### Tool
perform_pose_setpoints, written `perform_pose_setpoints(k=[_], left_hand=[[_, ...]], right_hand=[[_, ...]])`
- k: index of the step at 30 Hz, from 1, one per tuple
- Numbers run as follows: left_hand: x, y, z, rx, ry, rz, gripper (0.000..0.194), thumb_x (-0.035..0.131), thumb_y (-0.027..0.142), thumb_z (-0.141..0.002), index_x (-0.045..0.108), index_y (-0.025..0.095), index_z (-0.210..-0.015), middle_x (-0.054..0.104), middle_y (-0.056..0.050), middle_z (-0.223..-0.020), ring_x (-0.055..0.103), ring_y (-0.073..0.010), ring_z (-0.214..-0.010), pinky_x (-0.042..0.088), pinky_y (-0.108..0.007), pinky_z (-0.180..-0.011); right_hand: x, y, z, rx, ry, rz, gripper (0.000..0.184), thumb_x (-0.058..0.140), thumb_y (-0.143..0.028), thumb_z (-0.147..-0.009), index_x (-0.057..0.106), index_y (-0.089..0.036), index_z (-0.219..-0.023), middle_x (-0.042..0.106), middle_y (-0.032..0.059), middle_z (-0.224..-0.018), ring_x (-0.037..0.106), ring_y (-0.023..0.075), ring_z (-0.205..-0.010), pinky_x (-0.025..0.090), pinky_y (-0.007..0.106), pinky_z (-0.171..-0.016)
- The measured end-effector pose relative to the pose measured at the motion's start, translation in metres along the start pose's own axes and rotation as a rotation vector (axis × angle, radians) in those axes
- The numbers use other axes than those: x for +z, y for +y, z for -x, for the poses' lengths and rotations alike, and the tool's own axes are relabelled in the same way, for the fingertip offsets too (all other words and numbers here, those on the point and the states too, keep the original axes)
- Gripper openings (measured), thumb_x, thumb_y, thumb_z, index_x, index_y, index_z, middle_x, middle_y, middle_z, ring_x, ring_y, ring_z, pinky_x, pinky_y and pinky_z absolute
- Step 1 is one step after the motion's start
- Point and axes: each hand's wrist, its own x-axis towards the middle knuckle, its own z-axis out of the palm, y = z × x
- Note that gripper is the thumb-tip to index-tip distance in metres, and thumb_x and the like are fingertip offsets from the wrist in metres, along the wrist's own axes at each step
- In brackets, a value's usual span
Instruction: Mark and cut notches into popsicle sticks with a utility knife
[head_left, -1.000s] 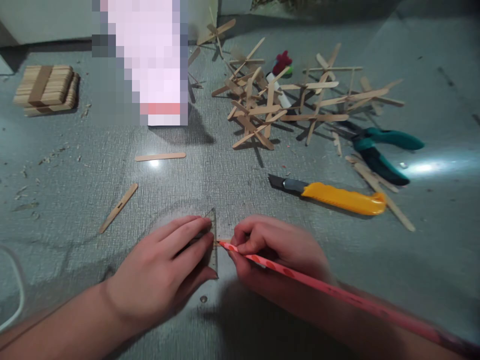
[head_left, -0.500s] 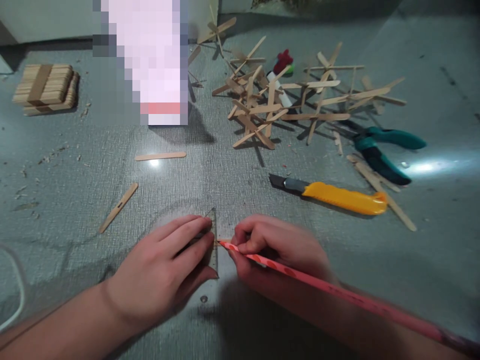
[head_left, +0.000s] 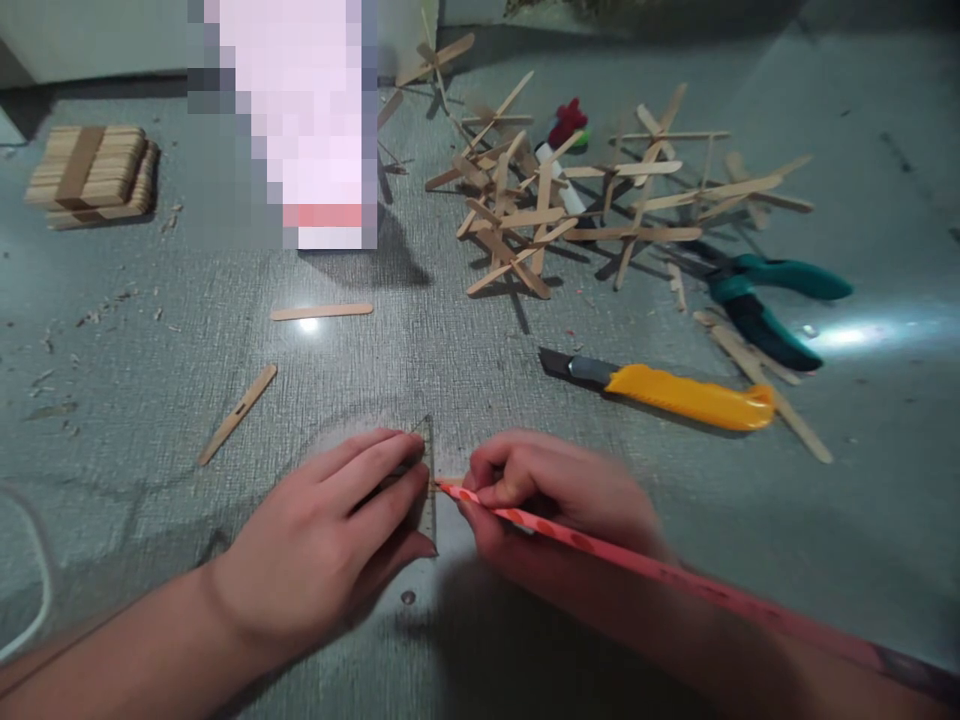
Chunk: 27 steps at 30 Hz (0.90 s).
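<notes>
the left hand presses the clear ruler with spread fingers; right of it, the right hand pinches a pencil; weak pressing could cause slipping.

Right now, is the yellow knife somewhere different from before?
No, the yellow knife hasn't visibly moved: against the green pliers, it lies in the same place.

On the table, the ruler is lying under the left grip, left of the pencil. Behind the right grip the cutter is resting, the pliers and joined sticks lying farther back, the stick bundle sitting far left.
</notes>
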Motion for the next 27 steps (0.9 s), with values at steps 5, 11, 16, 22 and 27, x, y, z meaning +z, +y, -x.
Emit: perform_pose_setpoints(k=[5, 11, 16, 22, 27], left_hand=[[-0.0003, 0.0002, -0.0006, -0.003, 0.001, -0.011, 0.029, 0.069, 0.029, -0.102, 0.072, 0.007, -0.12, 0.073, -0.017, -0.129, 0.069, -0.0287, -0.124, 0.063, -0.043, -0.109], [-0.0027, 0.0006, -0.0007, -0.013, -0.006, 0.007, 0.03, 0.07, 0.028, -0.1, 0.072, 0.006, -0.121, 0.073, -0.017, -0.129, 0.07, -0.0295, -0.121, 0.064, -0.045, -0.106], [-0.0054, 0.0009, -0.0009, -0.022, 0.012, 0.01, 0.029, 0.071, 0.026, -0.097, 0.073, 0.006, -0.119, 0.074, -0.017, -0.126, 0.071, -0.0304, -0.117, 0.065, -0.046, -0.102], [-0.0052, -0.0015, 0.0005, -0.054, 0.09, -0.069, 0.017, 0.071, 0.021, -0.096, 0.076, 0.01, -0.108, 0.077, -0.013, -0.118, 0.073, -0.0265, -0.109, 0.063, -0.043, -0.096], [-0.0057, -0.0032, 0.0016, -0.078, 0.103, -0.135, 0.01, 0.07, 0.018, -0.096, 0.075, 0.014, -0.104, 0.079, -0.009, -0.117, 0.073, -0.0256, -0.105, 0.057, -0.044, -0.088]], right_hand=[[-0.0003, 0.0003, -0.0005, -0.03, -0.024, 0.005, 0.032, 0.066, -0.005, -0.084, 0.043, -0.026, -0.076, 0.066, -0.0052, -0.073, 0.062, 0.011, -0.058, 0.046, 0.025, -0.053], [-0.0016, -0.0005, 0.0, -0.035, -0.005, 0.006, 0.03, 0.065, -0.007, -0.085, 0.044, -0.026, -0.076, 0.065, -0.0051, -0.073, 0.06, 0.0098, -0.058, 0.044, 0.024, -0.053], [-0.0021, 0.0009, 0.0012, -0.028, -0.017, -0.014, 0.03, 0.064, -0.005, -0.083, 0.043, -0.025, -0.075, 0.064, -0.0052, -0.072, 0.057, 0.0091, -0.058, 0.043, 0.023, -0.053], [-0.0032, 0.0001, 0.0005, -0.016, -0.024, -0.029, 0.029, 0.063, -0.004, -0.082, 0.044, -0.024, -0.075, 0.064, -0.0054, -0.073, 0.058, 0.0086, -0.059, 0.042, 0.022, -0.054], [-0.003, -0.0021, -0.0012, -0.006, -0.02, -0.045, 0.028, 0.063, -0.003, -0.081, 0.045, -0.024, -0.074, 0.063, -0.0058, -0.071, 0.059, 0.0077, -0.058, 0.041, 0.021, -0.054]])
